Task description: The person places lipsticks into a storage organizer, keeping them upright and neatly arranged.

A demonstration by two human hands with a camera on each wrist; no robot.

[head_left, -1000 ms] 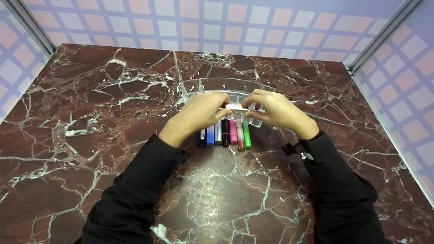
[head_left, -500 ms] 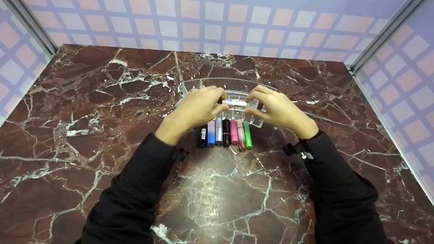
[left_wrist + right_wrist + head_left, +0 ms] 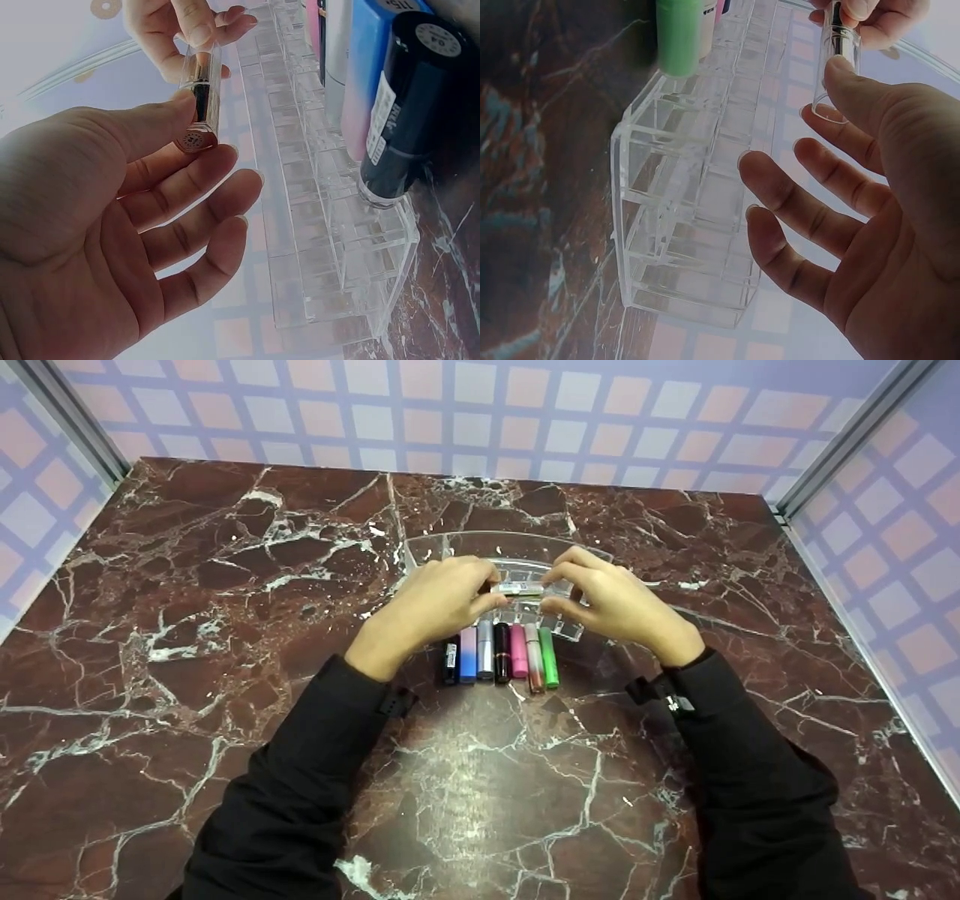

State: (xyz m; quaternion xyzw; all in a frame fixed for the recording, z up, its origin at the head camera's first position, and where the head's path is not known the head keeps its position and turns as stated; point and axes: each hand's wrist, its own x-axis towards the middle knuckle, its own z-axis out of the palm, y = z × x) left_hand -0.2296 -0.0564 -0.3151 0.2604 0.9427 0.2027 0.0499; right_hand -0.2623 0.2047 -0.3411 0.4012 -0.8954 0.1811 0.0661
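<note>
A lipstick tube (image 3: 519,588) with a clear cap lies crosswise between my hands, above a clear acrylic organizer (image 3: 300,262). My left hand (image 3: 439,596) pinches its base end between thumb and fingers; the round sticker on that end shows in the left wrist view. At the clear-capped end, my right hand (image 3: 611,600) pinches the tube with thumb and fingers, its other fingers spread and loosely bent in the right wrist view. Tubes stand in the organizer's front row, among them a black one (image 3: 412,105), a blue one (image 3: 367,75) and a green one (image 3: 678,37).
Also in that row are a silver tube (image 3: 485,651), a pink tube (image 3: 518,651) and a grey-and-red tube (image 3: 534,656). Behind them, the organizer's stepped tiers rise to a curved back wall (image 3: 495,537). A dark red marbled table (image 3: 247,675) lies beneath, with checked panels (image 3: 480,420) around it.
The lipstick tube has risen slightly in the head view and turned a little, showing more of its length. My left hand has shifted slightly left; the standing tubes have stayed put.
</note>
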